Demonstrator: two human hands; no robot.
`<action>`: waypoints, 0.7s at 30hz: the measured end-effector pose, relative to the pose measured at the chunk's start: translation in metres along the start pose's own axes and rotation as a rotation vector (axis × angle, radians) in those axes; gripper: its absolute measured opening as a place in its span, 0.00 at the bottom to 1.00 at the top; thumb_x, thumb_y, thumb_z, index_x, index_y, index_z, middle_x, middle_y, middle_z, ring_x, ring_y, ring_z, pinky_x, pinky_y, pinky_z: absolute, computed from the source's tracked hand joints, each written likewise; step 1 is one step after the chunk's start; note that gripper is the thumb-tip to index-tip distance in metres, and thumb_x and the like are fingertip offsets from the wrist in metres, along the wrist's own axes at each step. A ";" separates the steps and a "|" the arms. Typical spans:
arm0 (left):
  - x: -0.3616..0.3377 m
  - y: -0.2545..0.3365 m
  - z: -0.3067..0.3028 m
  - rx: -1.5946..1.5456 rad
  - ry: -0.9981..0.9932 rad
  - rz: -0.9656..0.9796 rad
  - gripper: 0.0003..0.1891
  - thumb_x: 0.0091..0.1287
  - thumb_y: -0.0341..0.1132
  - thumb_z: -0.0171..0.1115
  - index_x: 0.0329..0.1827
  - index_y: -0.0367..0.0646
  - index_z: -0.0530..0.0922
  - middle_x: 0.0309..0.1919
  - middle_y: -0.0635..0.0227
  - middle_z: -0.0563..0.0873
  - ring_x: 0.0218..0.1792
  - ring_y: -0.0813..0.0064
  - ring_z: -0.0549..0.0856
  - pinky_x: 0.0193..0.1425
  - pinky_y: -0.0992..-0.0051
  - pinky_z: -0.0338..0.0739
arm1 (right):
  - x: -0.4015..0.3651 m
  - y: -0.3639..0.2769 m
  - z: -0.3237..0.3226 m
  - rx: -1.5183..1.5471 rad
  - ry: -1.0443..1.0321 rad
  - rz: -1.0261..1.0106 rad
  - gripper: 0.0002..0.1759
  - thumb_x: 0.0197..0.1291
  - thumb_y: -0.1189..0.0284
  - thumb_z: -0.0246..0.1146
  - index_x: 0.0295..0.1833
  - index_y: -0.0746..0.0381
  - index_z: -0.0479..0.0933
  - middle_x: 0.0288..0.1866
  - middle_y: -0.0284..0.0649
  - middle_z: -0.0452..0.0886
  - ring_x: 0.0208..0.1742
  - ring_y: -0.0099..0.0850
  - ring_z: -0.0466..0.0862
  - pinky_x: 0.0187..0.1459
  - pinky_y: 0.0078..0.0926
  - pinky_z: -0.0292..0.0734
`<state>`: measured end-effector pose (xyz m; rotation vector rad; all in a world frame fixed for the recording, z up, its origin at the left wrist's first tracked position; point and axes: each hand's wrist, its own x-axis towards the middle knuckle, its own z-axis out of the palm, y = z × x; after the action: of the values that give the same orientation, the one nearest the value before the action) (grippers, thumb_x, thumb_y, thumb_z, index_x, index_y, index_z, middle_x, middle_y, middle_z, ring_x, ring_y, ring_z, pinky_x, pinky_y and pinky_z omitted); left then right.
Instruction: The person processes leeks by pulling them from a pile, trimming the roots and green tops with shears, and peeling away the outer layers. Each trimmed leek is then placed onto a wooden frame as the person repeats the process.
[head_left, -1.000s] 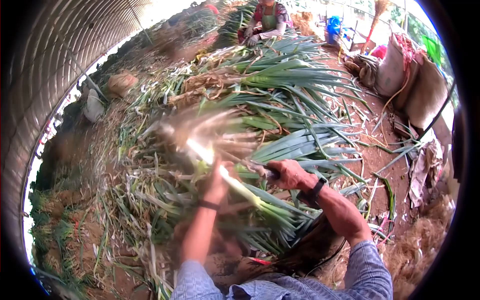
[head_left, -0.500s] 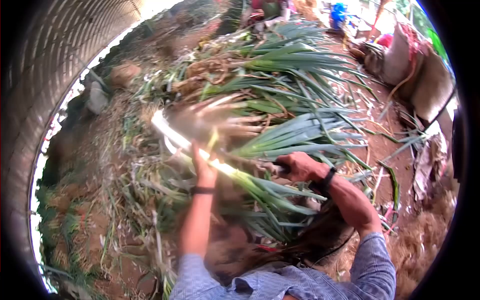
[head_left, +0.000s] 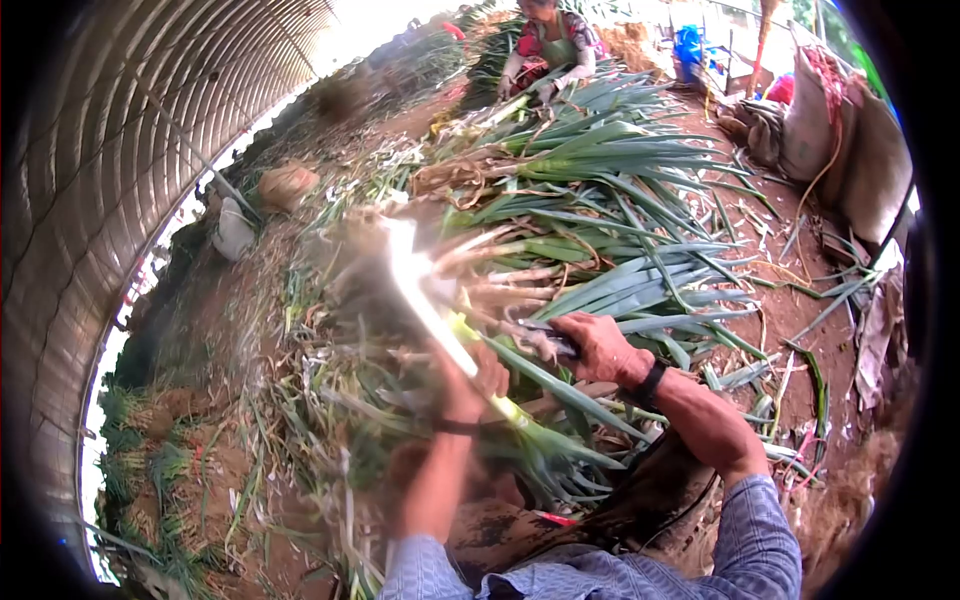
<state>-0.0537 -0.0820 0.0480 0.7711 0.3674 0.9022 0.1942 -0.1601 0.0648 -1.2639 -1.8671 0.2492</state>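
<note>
My left hand (head_left: 468,380), smeared by motion, is wrapped round a long leek (head_left: 425,305). The white end of the leek points up and to the left; its green leaves trail down to the right. My right hand (head_left: 600,347), with a dark band on the wrist, is closed on a dark-handled tool (head_left: 555,340) beside the leek; the tool's far end is hard to make out. Just beyond my hands lies a row of leeks (head_left: 640,280), their roots to the left and leaves to the right.
A person (head_left: 548,50) in a green apron crouches at the top, hands on leeks. Filled sacks (head_left: 845,150) stand at the right. Loose leaf scraps (head_left: 290,400) cover the ground at left. A curved wall (head_left: 90,200) rises at far left.
The view has shifted, showing more of the other person. My left hand and the leek have moved right and down, and the leek points more steeply upward. My right hand still grips the tool.
</note>
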 end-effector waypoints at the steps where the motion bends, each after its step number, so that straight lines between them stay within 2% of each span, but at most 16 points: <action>1: -0.004 -0.004 0.003 0.002 0.021 -0.002 0.48 0.60 0.86 0.32 0.23 0.45 0.74 0.09 0.73 0.67 0.08 0.75 0.65 0.14 0.70 0.65 | 0.001 -0.001 0.001 -0.008 -0.001 -0.005 0.23 0.50 0.69 0.71 0.53 0.63 0.80 0.41 0.50 0.84 0.44 0.52 0.85 0.45 0.45 0.82; 6: -0.008 -0.022 -0.001 0.020 0.124 0.008 0.46 0.58 0.88 0.32 0.22 0.49 0.70 0.09 0.75 0.65 0.08 0.75 0.63 0.15 0.69 0.65 | 0.002 -0.005 0.003 -0.031 -0.028 0.082 0.21 0.51 0.67 0.70 0.51 0.63 0.79 0.40 0.50 0.84 0.42 0.53 0.84 0.42 0.46 0.81; 7: -0.009 -0.024 -0.001 -0.016 0.122 -0.034 0.44 0.58 0.88 0.33 0.22 0.51 0.68 0.10 0.76 0.64 0.09 0.75 0.64 0.16 0.69 0.65 | 0.002 -0.005 0.006 0.001 0.052 0.038 0.20 0.52 0.66 0.70 0.50 0.62 0.79 0.39 0.50 0.84 0.41 0.54 0.84 0.40 0.48 0.80; 10: -0.016 -0.037 0.005 0.057 0.143 -0.068 0.44 0.58 0.87 0.34 0.22 0.51 0.68 0.11 0.77 0.64 0.10 0.75 0.64 0.17 0.69 0.64 | 0.001 -0.004 0.006 -0.032 -0.017 0.020 0.18 0.54 0.65 0.69 0.49 0.61 0.79 0.36 0.50 0.84 0.38 0.55 0.83 0.38 0.48 0.79; 12: -0.016 -0.041 -0.001 0.041 0.163 -0.062 0.43 0.58 0.87 0.36 0.24 0.51 0.70 0.11 0.77 0.64 0.11 0.75 0.64 0.18 0.69 0.63 | 0.001 -0.006 0.000 -0.041 -0.119 0.195 0.17 0.58 0.63 0.69 0.48 0.61 0.79 0.31 0.52 0.83 0.35 0.56 0.83 0.36 0.49 0.78; 14: -0.015 -0.038 -0.006 0.013 0.204 -0.054 0.43 0.59 0.87 0.37 0.25 0.51 0.71 0.11 0.77 0.64 0.11 0.75 0.65 0.18 0.70 0.63 | 0.000 0.002 0.000 -0.033 -0.100 0.168 0.15 0.58 0.63 0.69 0.46 0.61 0.79 0.31 0.52 0.83 0.35 0.56 0.83 0.36 0.50 0.77; 17: -0.014 -0.032 -0.020 0.057 0.220 0.028 0.42 0.59 0.86 0.37 0.26 0.52 0.72 0.11 0.77 0.65 0.11 0.75 0.65 0.17 0.69 0.66 | -0.006 0.006 0.005 -0.013 -0.065 0.068 0.15 0.58 0.62 0.68 0.44 0.61 0.79 0.31 0.52 0.83 0.34 0.57 0.83 0.36 0.50 0.77; 19: -0.014 -0.021 -0.025 0.066 0.223 0.039 0.41 0.60 0.86 0.36 0.27 0.54 0.73 0.11 0.77 0.65 0.11 0.76 0.67 0.17 0.70 0.68 | -0.008 0.007 0.005 -0.048 -0.117 0.113 0.16 0.58 0.61 0.68 0.44 0.61 0.79 0.30 0.53 0.83 0.34 0.57 0.83 0.36 0.50 0.77; 21: 0.001 -0.015 -0.057 0.106 0.376 0.153 0.41 0.61 0.85 0.36 0.27 0.54 0.72 0.11 0.78 0.66 0.11 0.77 0.68 0.16 0.72 0.68 | -0.011 0.014 0.003 -0.111 -0.243 0.237 0.16 0.58 0.60 0.68 0.43 0.61 0.80 0.31 0.53 0.83 0.35 0.57 0.83 0.36 0.51 0.78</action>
<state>-0.0785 -0.0620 -0.0014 0.7325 0.6986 1.1827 0.2029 -0.1616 0.0489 -1.5934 -1.9539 0.4485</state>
